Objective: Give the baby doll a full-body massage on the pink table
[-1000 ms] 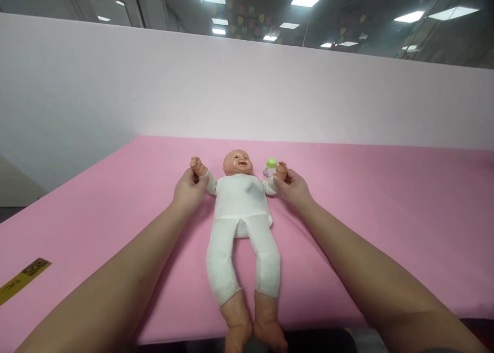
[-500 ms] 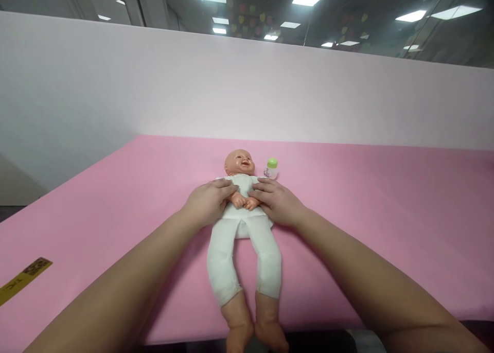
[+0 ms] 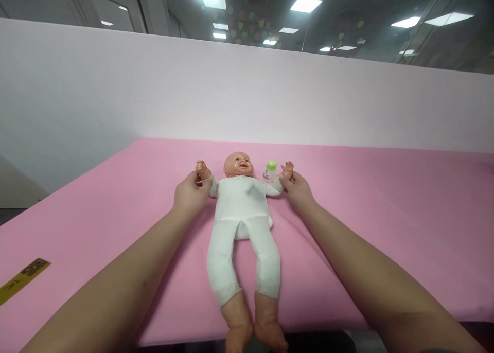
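A baby doll with a white cloth body lies face up, its feet toward me at the table's near edge. Its arms are spread out to both sides. My left hand is closed around the doll's arm at the left, near the wrist. At the right, my right hand pinches the doll's other arm by the wrist. Just behind that arm stands a small bottle with a green cap, close to the doll's head and apart from my fingers.
The doll rests on a pink-covered table. A yellow strip with a printed code is stuck at the left. Behind the table rises a white partition, with a glass pane reflecting ceiling lights above it.
Both my hands have moved outward and away from me, from the doll's chest to its wrists. The doll's arms have gone from folded over its belly to spread wide.
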`<act>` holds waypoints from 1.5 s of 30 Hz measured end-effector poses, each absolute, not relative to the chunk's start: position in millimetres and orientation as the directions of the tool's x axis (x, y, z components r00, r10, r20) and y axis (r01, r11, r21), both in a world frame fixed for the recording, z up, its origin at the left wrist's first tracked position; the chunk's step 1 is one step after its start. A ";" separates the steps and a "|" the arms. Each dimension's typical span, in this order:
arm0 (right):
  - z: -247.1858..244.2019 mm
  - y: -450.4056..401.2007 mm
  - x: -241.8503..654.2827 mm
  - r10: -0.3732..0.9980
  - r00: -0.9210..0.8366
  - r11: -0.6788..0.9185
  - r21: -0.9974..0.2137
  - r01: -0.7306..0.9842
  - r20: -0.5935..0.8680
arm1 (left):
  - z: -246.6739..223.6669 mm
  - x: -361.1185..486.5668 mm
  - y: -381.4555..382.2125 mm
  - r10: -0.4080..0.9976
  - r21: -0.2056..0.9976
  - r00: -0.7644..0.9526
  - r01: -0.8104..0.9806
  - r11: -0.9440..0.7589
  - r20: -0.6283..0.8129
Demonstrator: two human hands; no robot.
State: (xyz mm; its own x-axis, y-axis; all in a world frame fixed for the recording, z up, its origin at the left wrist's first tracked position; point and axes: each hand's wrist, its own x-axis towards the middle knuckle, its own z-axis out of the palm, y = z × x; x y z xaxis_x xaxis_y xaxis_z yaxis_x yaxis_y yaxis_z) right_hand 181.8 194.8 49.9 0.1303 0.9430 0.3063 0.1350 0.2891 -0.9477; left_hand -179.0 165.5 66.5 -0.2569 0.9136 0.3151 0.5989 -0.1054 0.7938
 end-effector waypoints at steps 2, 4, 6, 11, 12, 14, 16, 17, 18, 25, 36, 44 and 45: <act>44.0 206.6 194.8 0.978 0.165 0.127 -0.992 0.002 0.126 | 58.6 -186.5 176.8 0.918 0.863 -0.330 0.504 -0.026 0.221; 40.4 214.1 205.6 0.986 0.157 -0.036 -0.995 -0.091 -0.050 | 52.8 -190.8 186.1 0.926 0.951 -0.371 0.305 0.052 0.069; 39.3 218.0 214.2 0.978 0.125 -0.148 -0.980 -0.133 -0.165 | 49.6 -192.5 192.9 0.923 0.990 -0.367 0.028 0.137 -0.117; 40.3 222.0 227.2 0.952 0.093 -0.268 -0.940 -0.209 -0.292 | 50.0 -193.5 199.5 0.891 0.925 -0.301 -0.277 0.261 -0.341; 40.2 222.6 228.8 0.947 0.083 -0.287 -0.934 -0.212 -0.310 | 50.6 -193.7 199.6 0.893 0.920 -0.289 -0.292 0.261 -0.345; 39.3 223.5 230.5 0.941 0.053 -0.319 -0.926 -0.200 -0.335 | 51.4 -194.0 199.2 0.897 0.909 -0.267 -0.326 0.260 -0.352; 38.5 223.3 229.6 0.945 0.049 -0.311 -0.932 -0.187 -0.325 | 51.7 -193.9 198.7 0.900 0.903 -0.249 -0.339 0.264 -0.357; 38.5 222.5 227.8 0.951 0.061 -0.288 -0.941 -0.181 -0.303 | 51.7 -193.4 198.5 0.902 0.904 -0.244 -0.335 0.266 -0.356; 38.8 221.3 225.0 0.958 0.078 -0.260 -0.949 -0.177 -0.276 | 51.7 -192.7 198.2 0.903 0.908 -0.247 -0.327 0.262 -0.350; 58.0 192.3 182.5 0.941 0.202 0.236 -0.954 0.184 0.271 | 59.1 -178.9 181.5 0.937 0.987 -0.350 0.150 0.050 0.006; 92.6 143.0 133.5 0.646 -0.615 0.759 -0.290 0.583 0.453 | 80.4 -152.7 144.5 0.874 0.259 0.340 0.861 -0.437 0.346; 91.5 140.8 130.5 0.625 -0.647 0.761 -0.158 0.629 0.436 | 88.3 -147.5 137.3 0.862 0.007 0.428 0.895 -0.447 0.271; 91.7 140.3 130.3 0.627 -0.646 0.762 -0.167 0.626 0.436 | 87.8 -147.1 137.2 0.862 0.009 0.425 0.896 -0.445 0.276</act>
